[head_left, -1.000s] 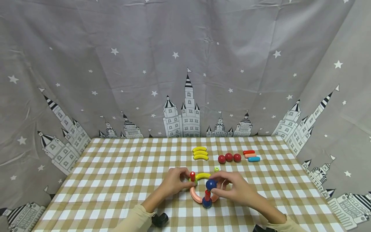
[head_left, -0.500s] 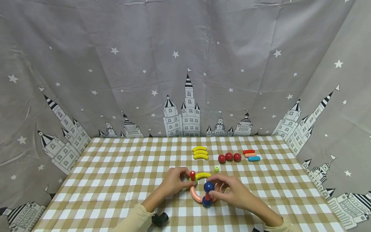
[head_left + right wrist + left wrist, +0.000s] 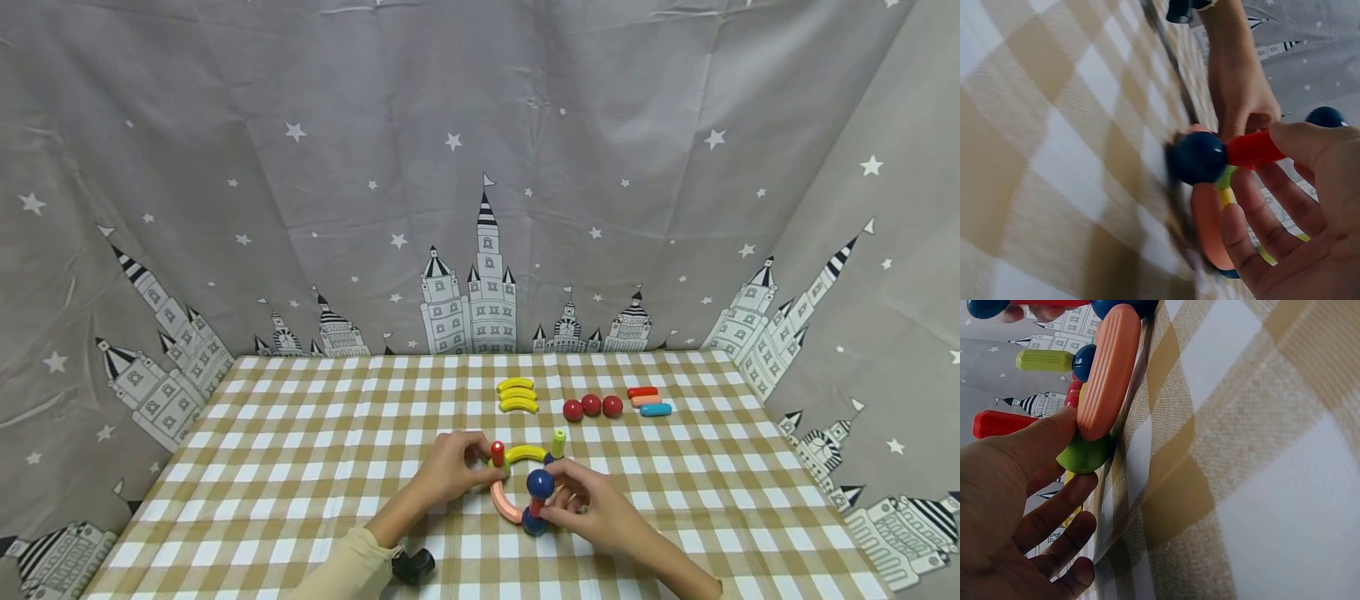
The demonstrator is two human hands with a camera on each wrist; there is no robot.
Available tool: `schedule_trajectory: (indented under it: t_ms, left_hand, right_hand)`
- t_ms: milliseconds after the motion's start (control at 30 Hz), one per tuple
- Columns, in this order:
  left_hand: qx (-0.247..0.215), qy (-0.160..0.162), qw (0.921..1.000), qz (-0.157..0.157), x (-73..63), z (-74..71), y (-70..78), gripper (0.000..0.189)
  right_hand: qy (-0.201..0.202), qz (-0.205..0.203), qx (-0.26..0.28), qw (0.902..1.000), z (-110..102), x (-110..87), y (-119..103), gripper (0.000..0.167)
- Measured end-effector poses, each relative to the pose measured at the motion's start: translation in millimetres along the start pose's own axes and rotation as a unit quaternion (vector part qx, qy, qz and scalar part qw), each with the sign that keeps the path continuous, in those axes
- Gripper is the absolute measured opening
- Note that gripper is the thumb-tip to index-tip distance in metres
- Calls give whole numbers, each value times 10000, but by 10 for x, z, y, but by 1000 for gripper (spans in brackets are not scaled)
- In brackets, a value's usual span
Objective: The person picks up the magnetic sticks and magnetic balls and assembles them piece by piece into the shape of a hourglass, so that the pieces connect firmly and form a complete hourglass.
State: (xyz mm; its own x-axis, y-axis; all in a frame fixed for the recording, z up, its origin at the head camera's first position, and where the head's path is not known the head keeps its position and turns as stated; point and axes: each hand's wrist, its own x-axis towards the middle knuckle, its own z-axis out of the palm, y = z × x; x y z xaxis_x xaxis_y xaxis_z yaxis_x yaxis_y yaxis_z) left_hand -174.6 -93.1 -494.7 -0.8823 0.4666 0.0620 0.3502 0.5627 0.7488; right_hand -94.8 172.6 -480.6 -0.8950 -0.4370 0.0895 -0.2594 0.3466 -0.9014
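Note:
A ring of curved sticks and balls lies on the checked cloth, with a yellow curved stick (image 3: 527,452) at its far side and a salmon curved stick (image 3: 1110,375) at its near left. My left hand (image 3: 450,471) pinches the green ball (image 3: 1085,455) on the ring's left, from which a short red rod (image 3: 498,454) stands up. At the near side, a second red rod (image 3: 1254,150) rises from a blue ball (image 3: 1199,157) and carries another blue ball (image 3: 540,483) on top. My right hand (image 3: 596,508) holds this rod between thumb and fingers. A lime rod (image 3: 558,443) stands upright at the far right.
Behind the ring lie three yellow curved sticks (image 3: 517,395), three red balls (image 3: 592,406) and three straight rods, one of them blue (image 3: 656,410). A grey curtain (image 3: 337,208) printed with castles closes off the table's back and sides.
My right hand has brought the blue ball down and left onto the near red rod, then slid its fingers lower to the rod. My left hand has stayed at the green ball.

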Motion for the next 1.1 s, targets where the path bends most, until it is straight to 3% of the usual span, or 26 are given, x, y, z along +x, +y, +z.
schedule_trajectory:
  t_ms: [233, 800, 1100]
  left_hand:
    - [9, 3, 10000, -20, -3, -8, 3, 19]
    - [70, 85, 9997, 203, -10, -10, 8, 20]
    - [70, 43, 9998, 153, -9, -2, 12, 19]
  right_hand:
    - [176, 349, 212, 9990, 111, -4, 45, 25]
    - [548, 409, 586, 9959, 197, 30, 42, 28]
    - [688, 408, 424, 9959, 215, 43, 60, 28]
